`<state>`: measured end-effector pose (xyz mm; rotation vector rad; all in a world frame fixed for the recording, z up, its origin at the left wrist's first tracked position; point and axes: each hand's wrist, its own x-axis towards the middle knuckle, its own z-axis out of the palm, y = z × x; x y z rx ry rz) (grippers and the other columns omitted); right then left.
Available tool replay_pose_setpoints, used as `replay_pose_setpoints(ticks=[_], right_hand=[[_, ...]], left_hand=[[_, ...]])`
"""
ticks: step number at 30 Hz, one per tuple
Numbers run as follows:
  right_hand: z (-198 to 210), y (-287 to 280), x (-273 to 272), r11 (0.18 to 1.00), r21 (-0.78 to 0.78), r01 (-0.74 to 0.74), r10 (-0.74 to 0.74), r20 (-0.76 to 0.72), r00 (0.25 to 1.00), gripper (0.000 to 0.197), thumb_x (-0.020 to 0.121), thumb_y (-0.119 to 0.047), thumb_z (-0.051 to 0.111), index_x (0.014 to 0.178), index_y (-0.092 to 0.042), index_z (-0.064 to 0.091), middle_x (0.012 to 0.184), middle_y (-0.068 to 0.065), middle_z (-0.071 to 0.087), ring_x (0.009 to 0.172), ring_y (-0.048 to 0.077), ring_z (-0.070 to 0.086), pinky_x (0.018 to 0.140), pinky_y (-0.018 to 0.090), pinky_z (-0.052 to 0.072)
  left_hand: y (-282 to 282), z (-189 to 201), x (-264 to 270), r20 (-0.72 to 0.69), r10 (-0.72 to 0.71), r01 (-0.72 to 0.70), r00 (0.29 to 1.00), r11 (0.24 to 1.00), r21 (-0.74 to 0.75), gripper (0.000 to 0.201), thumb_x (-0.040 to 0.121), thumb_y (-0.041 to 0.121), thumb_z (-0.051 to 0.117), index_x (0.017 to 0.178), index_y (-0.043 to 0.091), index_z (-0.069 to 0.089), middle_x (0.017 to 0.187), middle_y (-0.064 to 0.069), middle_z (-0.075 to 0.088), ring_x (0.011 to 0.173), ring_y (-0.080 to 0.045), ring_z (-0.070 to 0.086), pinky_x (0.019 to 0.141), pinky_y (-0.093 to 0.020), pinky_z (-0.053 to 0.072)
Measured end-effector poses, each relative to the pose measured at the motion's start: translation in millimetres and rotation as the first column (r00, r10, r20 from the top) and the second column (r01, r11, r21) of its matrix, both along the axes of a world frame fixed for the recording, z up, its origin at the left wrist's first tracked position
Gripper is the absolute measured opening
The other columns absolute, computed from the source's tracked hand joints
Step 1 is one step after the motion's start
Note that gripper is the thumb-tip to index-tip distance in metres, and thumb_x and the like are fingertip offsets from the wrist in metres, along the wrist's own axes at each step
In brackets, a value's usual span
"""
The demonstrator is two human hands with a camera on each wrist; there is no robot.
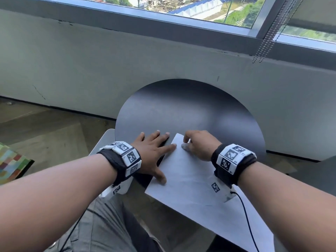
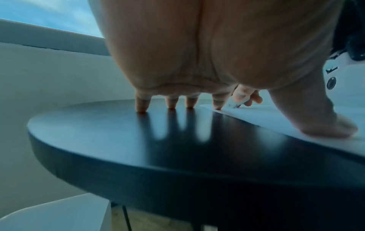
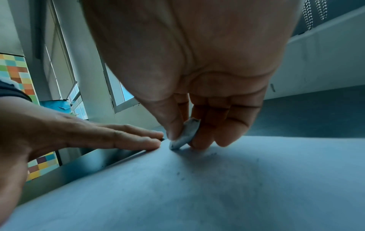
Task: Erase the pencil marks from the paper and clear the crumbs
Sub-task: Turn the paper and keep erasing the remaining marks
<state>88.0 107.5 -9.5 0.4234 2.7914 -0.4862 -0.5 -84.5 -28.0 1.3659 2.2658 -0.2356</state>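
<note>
One round, dark, matte table (image 1: pixel 190 110) carries one white sheet of paper (image 1: pixel 190 179). Two bare hands are in view, a left hand (image 1: pixel 154 151) and a right hand (image 1: pixel 201 144). There is one small, worn, greyish-white eraser (image 3: pixel 186 134). Dark crumbs (image 3: pixel 180 175) dot the sheet, perhaps a dozen; blur prevents a firm count.

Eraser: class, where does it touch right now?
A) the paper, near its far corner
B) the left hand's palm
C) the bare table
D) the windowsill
A: the right hand pinches the eraser, its tip down on the paper near the far corner, beside the left hand's fingertips.
</note>
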Motion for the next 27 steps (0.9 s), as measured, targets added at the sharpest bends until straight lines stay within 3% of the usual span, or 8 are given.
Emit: replay_pose_setpoints(ticks=[4, 8, 9, 13, 15, 19, 24, 27], right_hand=[[1.6, -9.9, 3.7, 0.999, -0.025, 0.044, -0.045, -0.07, 0.996, 0.016, 0.091, -0.033, 0.056, 0.1, -0.02, 0.058, 0.106, 0.003, 0.064, 0.099, 0.025, 0.057, 0.081, 0.034, 0.048], [-3.3, -40.7, 22.2, 0.975, -0.081, -0.206, 0.203, -0.045, 0.978, 0.01, 0.088, -0.03, 0.057, 0.096, -0.025, 0.056, 0.095, -0.005, 0.063, 0.095, 0.022, 0.057, 0.079, 0.033, 0.047], [-4.1, -39.4, 21.5, 0.976, -0.072, -0.206, 0.203, -0.048, 0.978, 0.011, 0.089, -0.031, 0.057, 0.097, -0.023, 0.057, 0.097, -0.003, 0.064, 0.096, 0.023, 0.057, 0.078, 0.033, 0.046], [-0.2, -11.8, 1.2, 0.999, -0.012, 0.051, -0.052, -0.065, 0.997, 0.018, 0.093, -0.031, 0.056, 0.103, -0.017, 0.058, 0.111, 0.009, 0.063, 0.104, 0.028, 0.056, 0.081, 0.033, 0.045], [-2.4, -14.1, 2.5, 1.0, 0.012, 0.026, -0.024, -0.086, 0.996, 0.017, 0.094, -0.03, 0.053, 0.103, -0.016, 0.056, 0.111, 0.01, 0.062, 0.103, 0.029, 0.055, 0.081, 0.034, 0.045], [-11.5, -33.2, 17.9, 0.978, 0.025, -0.207, 0.208, -0.059, 0.976, 0.016, 0.093, -0.033, 0.05, 0.105, -0.022, 0.053, 0.109, 0.005, 0.061, 0.102, 0.028, 0.055, 0.074, 0.031, 0.038], [-6.5, -4.2, -2.9, 0.997, 0.045, 0.059, -0.056, -0.067, 0.996, 0.022, 0.095, -0.033, 0.051, 0.111, -0.02, 0.056, 0.12, 0.009, 0.061, 0.11, 0.029, 0.053, 0.087, 0.033, 0.044], [-5.9, -17.6, 5.3, 1.0, 0.011, -0.01, 0.011, -0.093, 0.996, 0.02, 0.095, -0.033, 0.052, 0.109, -0.02, 0.058, 0.115, 0.007, 0.063, 0.108, 0.027, 0.054, 0.083, 0.031, 0.043]], left_hand=[[2.9, -3.9, 1.1, -0.042, -0.021, 0.021, 0.999, 1.0, -0.015, 0.134, 0.056, 0.093, 0.064, 0.157, 0.043, -0.009, 0.168, 0.004, -0.018, 0.155, -0.026, -0.015, 0.119, -0.065, 0.007], [3.0, -7.1, 0.6, -0.053, -0.035, 0.035, 0.998, 0.999, -0.009, 0.136, 0.053, 0.096, 0.062, 0.156, 0.044, -0.012, 0.168, 0.002, -0.02, 0.155, -0.027, -0.016, 0.118, -0.068, 0.006], [3.2, -7.3, 0.1, -0.057, -0.037, 0.037, 0.998, 0.999, -0.011, 0.137, 0.053, 0.096, 0.061, 0.156, 0.044, -0.012, 0.168, 0.002, -0.02, 0.155, -0.028, -0.016, 0.118, -0.068, 0.006], [3.9, -4.8, -0.1, -0.063, -0.029, 0.027, 0.998, 0.999, -0.039, 0.138, 0.053, 0.098, 0.058, 0.156, 0.043, -0.014, 0.168, 0.004, -0.021, 0.154, -0.029, -0.017, 0.117, -0.069, 0.006], [6.2, -3.4, 0.0, -0.061, -0.025, 0.022, 0.998, 0.998, -0.051, 0.139, 0.052, 0.097, 0.06, 0.156, 0.043, -0.015, 0.167, 0.004, -0.022, 0.154, -0.03, -0.016, 0.116, -0.071, 0.008], [10.7, -5.3, 1.1, -0.05, -0.017, 0.014, 0.999, 0.998, -0.067, 0.144, 0.047, 0.096, 0.065, 0.154, 0.044, -0.016, 0.167, 0.003, -0.022, 0.154, -0.032, -0.015, 0.112, -0.075, 0.015], [16.7, -4.0, -0.8, -0.08, -0.034, 0.025, 0.996, 0.995, -0.101, 0.153, 0.042, 0.099, 0.063, 0.157, 0.037, -0.019, 0.167, 0.001, -0.022, 0.154, -0.032, -0.013, 0.11, -0.076, 0.015], [16.1, -4.2, -2.2, -0.07, -0.042, 0.036, 0.997, 0.995, -0.089, 0.155, 0.042, 0.098, 0.064, 0.157, 0.035, -0.019, 0.167, 0.001, -0.023, 0.155, -0.029, -0.016, 0.112, -0.074, 0.013]])
